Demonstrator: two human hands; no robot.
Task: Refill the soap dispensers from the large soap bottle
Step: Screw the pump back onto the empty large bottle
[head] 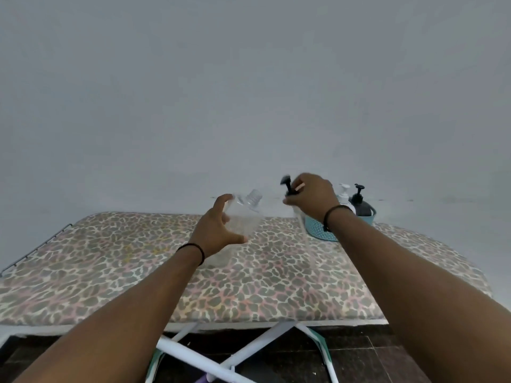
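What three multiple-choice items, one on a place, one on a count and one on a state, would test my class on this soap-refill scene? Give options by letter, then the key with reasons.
1. Where is the basket?
A. far right of the board
B. near left corner
C. on the floor

2. How many dispensers stand in the basket?
A. none
B. two
C. four

3. What state is the clear bottle in?
A. capped and upright
B. lying flat on the board
C. open-necked, tilted in the left hand

Key:
1 A, the teal basket sits on the board at its far right, behind the right hand.
2 B, a white dispenser and a black dispenser stand in it.
3 C, the left hand grips the bottle at a slant with its threaded neck bare, while the right hand holds the black pump lifted off.
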